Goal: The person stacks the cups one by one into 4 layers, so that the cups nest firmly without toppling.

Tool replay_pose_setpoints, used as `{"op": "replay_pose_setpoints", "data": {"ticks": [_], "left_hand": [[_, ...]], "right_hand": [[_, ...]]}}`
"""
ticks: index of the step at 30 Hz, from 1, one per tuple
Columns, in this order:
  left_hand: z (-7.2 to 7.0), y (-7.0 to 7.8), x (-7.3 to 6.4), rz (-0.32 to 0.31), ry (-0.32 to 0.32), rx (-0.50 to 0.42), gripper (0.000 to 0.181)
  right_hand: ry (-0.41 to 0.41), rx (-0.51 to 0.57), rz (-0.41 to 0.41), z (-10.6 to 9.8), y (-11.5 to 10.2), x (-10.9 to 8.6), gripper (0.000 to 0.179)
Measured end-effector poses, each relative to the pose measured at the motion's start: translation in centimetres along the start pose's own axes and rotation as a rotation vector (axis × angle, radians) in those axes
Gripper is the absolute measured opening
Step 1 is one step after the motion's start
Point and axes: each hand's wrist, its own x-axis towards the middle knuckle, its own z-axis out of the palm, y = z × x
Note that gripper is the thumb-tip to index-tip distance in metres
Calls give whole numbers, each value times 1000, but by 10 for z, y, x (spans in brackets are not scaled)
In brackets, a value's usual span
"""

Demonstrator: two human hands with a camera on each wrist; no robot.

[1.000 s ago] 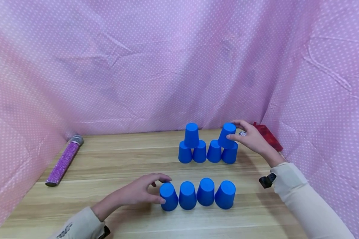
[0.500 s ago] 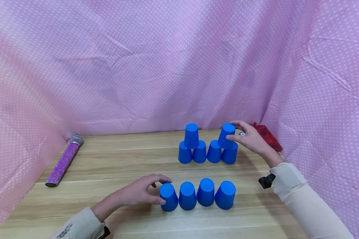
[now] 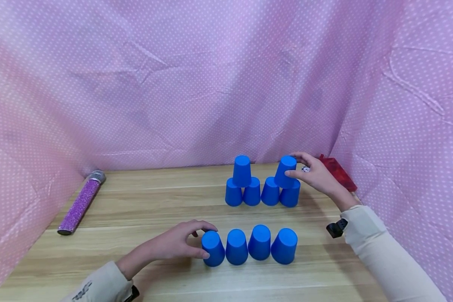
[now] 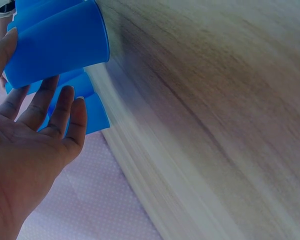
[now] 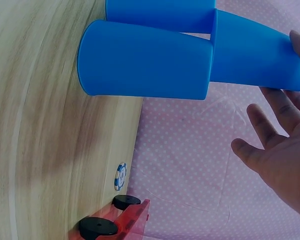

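My left hand (image 3: 173,242) grips the leftmost cup (image 3: 214,251) of a front row of upside-down blue cups, thumb on the near side, fingers behind. In the left wrist view this cup (image 4: 62,45) lies between thumb and fingertips, its rim near the tabletop. At the back right, my right hand (image 3: 318,175) holds an upside-down top cup (image 3: 285,173) between thumb and fingers. That cup sits across two base cups, the outer one (image 5: 145,60) large in the right wrist view. Left of it, another top cup (image 3: 242,172) bridges two more base cups (image 3: 233,195).
A purple glittery microphone (image 3: 82,203) lies on the wooden table (image 3: 154,197) at the left. Behind the right hand are a poker chip (image 5: 120,176) and a red see-through object with black wheels (image 5: 98,227). Pink dotted cloth (image 3: 173,84) encloses the back and sides.
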Motion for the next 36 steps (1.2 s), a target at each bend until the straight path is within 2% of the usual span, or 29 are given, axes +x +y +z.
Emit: {"op": "replay_pose_setpoints", "data": {"ticks": [14,20,27,31,36], "left_hand": [[0,2,0,-23,1,-10,60],[1,1,1,-20,1,-14,58],[2,0,-1,-19,7,-32,58],[2,1,-2,-7,16,-32,55],[-9,4,-3,19,60,0,51]], "right_hand": [[-7,17,-17,-2,1,-2,67],[-2,24,14,-8,-3,-7,72],[34,26,-16,-22,-7,-22,72],[97,7,-32,-32,-12,-36,69],[172,-2,-77,-42,-24,-59,61]]}}
